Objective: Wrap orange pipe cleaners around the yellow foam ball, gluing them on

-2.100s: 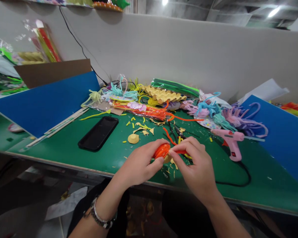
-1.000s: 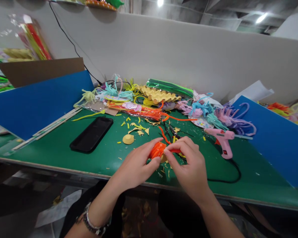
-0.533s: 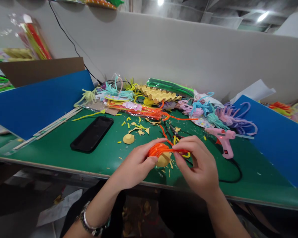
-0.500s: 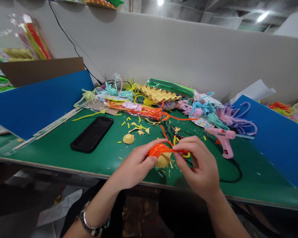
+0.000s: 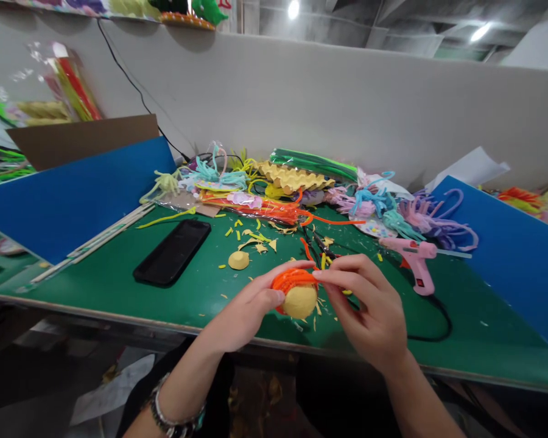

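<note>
My left hand (image 5: 251, 307) is closed around the left side of a small yellow egg-carton cup (image 5: 301, 302), thumb in front and fingers behind. Bright orange pipe cleaner (image 5: 292, 278) is wound in rows round the cup's upper part. At the right edge of those rows, my right hand (image 5: 369, 307) pinches the orange strand between thumb and fingertips. The strand's tip is hidden by the fingers. Another yellow cup (image 5: 238, 260) lies on the green table, among yellow scraps and cut pipe-cleaner bits. Behind my right hand are dark-handled pliers (image 5: 325, 248), partly hidden.
A black phone (image 5: 172, 252) lies to the left, a pink glue gun (image 5: 415, 261) with its cord to the right. Blue boards (image 5: 82, 198) stand at both sides. Along the back wall are bundled pipe cleaners (image 5: 260, 207), egg-carton material (image 5: 296, 177) and pastel tassels (image 5: 369, 198).
The orange strand stretched between my hands now lies closer against the cup. More of the cup's yellow front shows. The view has tilted up slightly.
</note>
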The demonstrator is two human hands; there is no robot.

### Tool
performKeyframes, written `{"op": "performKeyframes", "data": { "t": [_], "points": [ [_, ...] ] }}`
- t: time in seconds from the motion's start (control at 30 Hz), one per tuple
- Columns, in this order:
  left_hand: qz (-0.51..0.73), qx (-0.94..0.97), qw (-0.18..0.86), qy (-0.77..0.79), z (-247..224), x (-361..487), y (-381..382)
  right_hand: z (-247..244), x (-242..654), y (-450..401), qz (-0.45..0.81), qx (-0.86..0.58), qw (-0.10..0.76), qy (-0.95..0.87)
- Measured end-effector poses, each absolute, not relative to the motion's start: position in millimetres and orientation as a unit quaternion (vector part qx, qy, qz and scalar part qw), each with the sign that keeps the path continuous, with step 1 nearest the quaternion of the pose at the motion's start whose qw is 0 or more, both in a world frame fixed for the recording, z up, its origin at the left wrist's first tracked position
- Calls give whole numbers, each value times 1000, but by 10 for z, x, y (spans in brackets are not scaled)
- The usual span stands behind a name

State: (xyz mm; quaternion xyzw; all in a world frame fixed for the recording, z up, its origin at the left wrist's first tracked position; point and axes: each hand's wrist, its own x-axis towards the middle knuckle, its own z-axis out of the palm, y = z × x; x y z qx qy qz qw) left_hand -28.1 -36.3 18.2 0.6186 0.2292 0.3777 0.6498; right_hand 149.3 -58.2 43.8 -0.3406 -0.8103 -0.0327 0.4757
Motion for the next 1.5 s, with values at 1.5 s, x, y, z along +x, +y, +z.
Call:
{"op": "performKeyframes", "data": {
  "t": [1.5],
  "points": [
    [429,517,733,111,200,-277,-376,393,1448,-598,-12,-335,523,-783]
  ]
}}
